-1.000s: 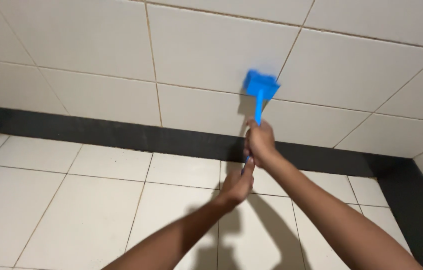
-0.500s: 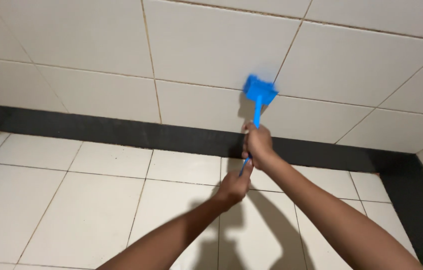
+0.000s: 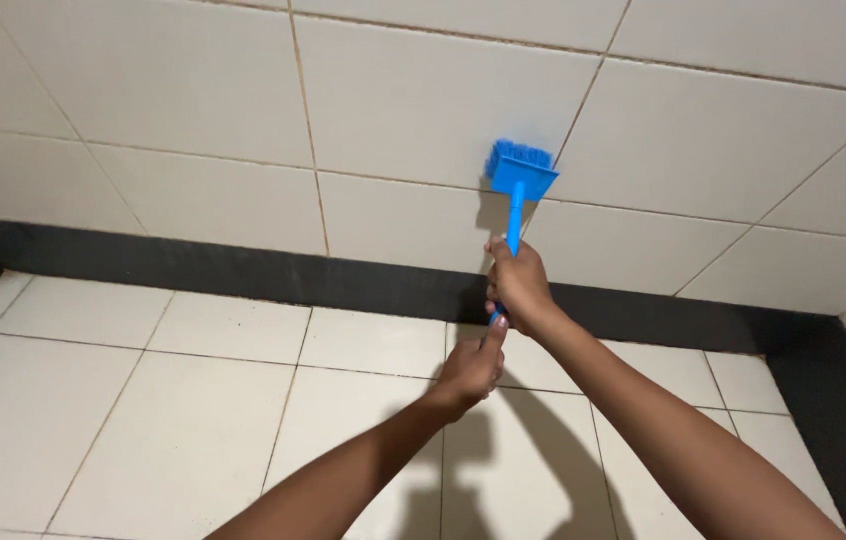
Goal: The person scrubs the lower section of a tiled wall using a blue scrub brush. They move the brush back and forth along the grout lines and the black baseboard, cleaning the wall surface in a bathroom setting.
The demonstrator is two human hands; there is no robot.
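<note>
We hold a blue scrubbing brush by its handle, our right hand wrapped tight around the upper shaft and our left hand closed on the handle's lower end. Its bristle head presses against the white wall tile, above the black skirting strip.

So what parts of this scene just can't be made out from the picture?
- Head view: most of the brush bristles, pressed against the wall tile behind the blue head.
- The middle of the handle, covered by the right hand.
- The handle's lower end, wrapped by the left hand.
- Both arms past the elbow, cut off by the bottom edge.
- Whether the tiles are wet: too fine to tell.
</note>
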